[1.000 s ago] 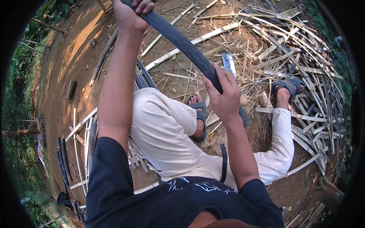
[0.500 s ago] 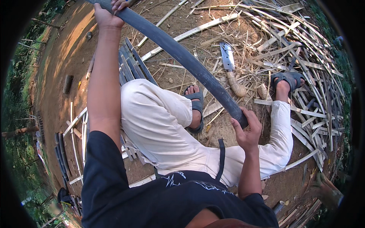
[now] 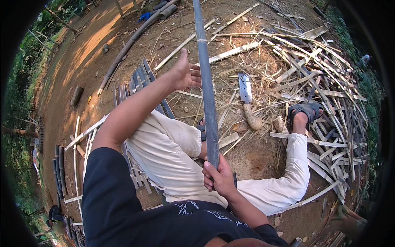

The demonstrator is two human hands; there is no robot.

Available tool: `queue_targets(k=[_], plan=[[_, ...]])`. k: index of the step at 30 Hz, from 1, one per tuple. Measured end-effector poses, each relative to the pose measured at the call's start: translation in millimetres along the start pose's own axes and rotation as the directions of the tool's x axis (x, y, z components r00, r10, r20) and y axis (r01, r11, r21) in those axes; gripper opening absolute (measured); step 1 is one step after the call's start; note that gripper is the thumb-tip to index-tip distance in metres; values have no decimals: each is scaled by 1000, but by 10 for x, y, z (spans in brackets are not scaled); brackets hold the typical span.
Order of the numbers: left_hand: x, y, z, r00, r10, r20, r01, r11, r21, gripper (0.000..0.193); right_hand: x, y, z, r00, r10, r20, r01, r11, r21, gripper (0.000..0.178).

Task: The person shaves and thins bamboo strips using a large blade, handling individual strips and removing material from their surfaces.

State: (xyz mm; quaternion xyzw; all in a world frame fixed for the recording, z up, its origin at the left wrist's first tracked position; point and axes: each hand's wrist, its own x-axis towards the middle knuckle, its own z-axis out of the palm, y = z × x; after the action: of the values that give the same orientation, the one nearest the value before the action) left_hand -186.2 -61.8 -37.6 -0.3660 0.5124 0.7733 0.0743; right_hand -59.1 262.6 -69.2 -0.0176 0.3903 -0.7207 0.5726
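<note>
A long dark bamboo pole [image 3: 207, 88] with a pale ring at one joint rises from near my waist and runs out past the far edge of the view. My right hand [image 3: 220, 176] is closed round its near end. Beside the pole's left side, my left hand [image 3: 187, 74] is open with its fingers stretched toward it; whether the fingertips touch it I cannot tell. On the ground to the right of the pole lies a broad-bladed chopping knife [image 3: 245, 87], its curved wooden handle pointing toward me.
A large heap of split bamboo strips [image 3: 333, 107] spreads over the right side, by my sandalled right foot [image 3: 305, 112]. Dark slats [image 3: 144, 78] lie beyond my left knee. A long curved pole [image 3: 135, 39] rests at the far left, near a short log [image 3: 76, 96]. Thin shavings litter the ground.
The bamboo pole has swung from a slant to nearly straight ahead. My left hand has let go of it and come nearer. My right hand has moved left with the near end.
</note>
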Motion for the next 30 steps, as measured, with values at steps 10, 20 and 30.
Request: queue_targets(k=[10,20,30], plan=[[-286,-1505,217,916,-179,358,269,938,-220,47,498,631,546,974,-103,-200,143,970,199,16],[-945,-1336,12,867,-395,303,472,844,-252,38,1340,93,-1995,749,-634,-192,-119,156,-981,21],[-1506,-1686,-149,855,-471,216,501,858,-113,40,2539,-731,-2865,777,-466,-423,-556,-192,-809,54]])
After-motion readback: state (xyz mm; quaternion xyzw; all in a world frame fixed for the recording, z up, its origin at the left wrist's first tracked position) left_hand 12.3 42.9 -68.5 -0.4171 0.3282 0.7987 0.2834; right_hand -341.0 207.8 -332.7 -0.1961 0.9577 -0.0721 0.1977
